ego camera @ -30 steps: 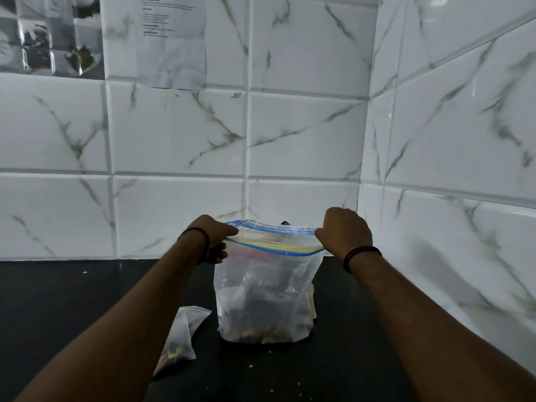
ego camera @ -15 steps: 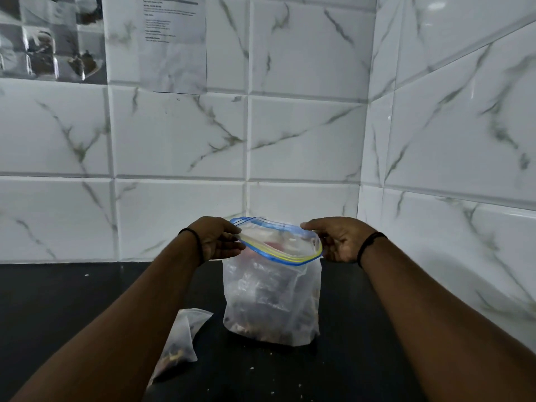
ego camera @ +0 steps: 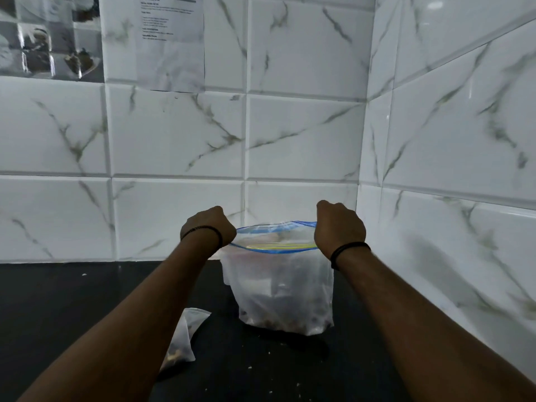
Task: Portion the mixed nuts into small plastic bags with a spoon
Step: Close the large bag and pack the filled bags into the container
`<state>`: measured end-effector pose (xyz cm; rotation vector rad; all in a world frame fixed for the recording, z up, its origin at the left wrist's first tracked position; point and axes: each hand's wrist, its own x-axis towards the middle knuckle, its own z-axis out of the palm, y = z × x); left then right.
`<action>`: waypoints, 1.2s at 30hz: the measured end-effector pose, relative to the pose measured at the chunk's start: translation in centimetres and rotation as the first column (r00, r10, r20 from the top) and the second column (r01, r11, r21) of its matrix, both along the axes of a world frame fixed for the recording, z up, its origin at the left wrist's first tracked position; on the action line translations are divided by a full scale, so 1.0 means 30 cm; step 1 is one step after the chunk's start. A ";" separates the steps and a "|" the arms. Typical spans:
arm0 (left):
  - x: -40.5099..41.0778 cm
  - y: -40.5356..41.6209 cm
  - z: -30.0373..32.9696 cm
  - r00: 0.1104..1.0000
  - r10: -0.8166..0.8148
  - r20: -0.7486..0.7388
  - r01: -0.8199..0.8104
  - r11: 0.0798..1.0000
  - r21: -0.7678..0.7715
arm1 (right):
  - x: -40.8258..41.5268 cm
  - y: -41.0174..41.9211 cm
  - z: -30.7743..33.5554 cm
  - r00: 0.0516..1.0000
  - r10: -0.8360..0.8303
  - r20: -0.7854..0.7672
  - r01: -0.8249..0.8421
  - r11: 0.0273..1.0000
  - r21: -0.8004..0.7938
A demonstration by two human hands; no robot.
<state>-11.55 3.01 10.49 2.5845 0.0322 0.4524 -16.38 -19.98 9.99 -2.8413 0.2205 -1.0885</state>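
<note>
Left hand: your left hand (ego camera: 210, 227) is curled into a fist on the zip-top bag's (ego camera: 282, 294) rim, gripping its 9 o'clock end.
Right hand: your right hand (ego camera: 338, 227) is fisted the same way on the 3 o'clock end of the rim.
Bag mouth: the blue and yellow zip strip (ego camera: 275, 247) runs 9 to 3 between your fists, its long axis left to right, and it gapes slightly.
Mixed nuts: a dark layer of nuts (ego camera: 285, 322) lies at the bag's bottom, directly below both hands; neither hand is nearer.
Small bag: a small plastic bag (ego camera: 181, 342) with some nuts inside lies on the black table (ego camera: 72, 309) at 7 o'clock from the big bag, on your left hand's side.
Spoon: none clearly visible.
Next move: probably you must free one hand for scooping; the left sits closer to the small bag.
</note>
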 end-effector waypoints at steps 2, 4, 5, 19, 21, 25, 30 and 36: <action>0.008 -0.001 -0.007 1.000 -0.020 0.004 0.019 0.997 0.080 | 0.018 0.001 0.009 0.995 0.063 -0.073 -0.059 0.997 0.053; 0.024 0.006 -0.016 0.999 -0.034 0.001 0.034 0.995 0.093 | 0.032 -0.013 0.021 0.975 0.146 -0.167 -0.109 0.971 0.212; 0.028 0.010 -0.018 0.999 -0.034 -0.002 0.034 0.994 0.102 | 0.036 -0.020 0.022 0.963 0.187 -0.192 -0.129 0.952 0.279; 0.007 0.054 0.007 0.991 -0.102 -0.082 0.093 0.990 -0.102 | 0.019 -0.076 -0.004 0.992 0.129 0.013 -0.125 0.976 -0.180; -0.009 0.042 0.010 0.990 -0.135 -0.043 0.131 0.987 -0.089 | 0.028 -0.066 -0.018 0.987 0.135 0.088 -0.115 0.972 -0.203; -0.007 0.038 0.030 0.983 -0.181 -0.034 0.174 0.973 -0.149 | 0.036 -0.075 -0.019 0.974 0.192 0.125 -0.211 0.962 0.173; 0.000 0.047 0.025 0.996 -0.058 0.068 0.056 0.998 0.037 | 0.029 -0.102 -0.031 0.981 0.185 0.052 -0.175 0.973 -0.147; -0.005 0.038 0.031 0.992 -0.004 0.130 -0.009 0.995 0.097 | 0.035 -0.096 -0.021 0.945 0.297 0.137 -0.320 0.926 0.202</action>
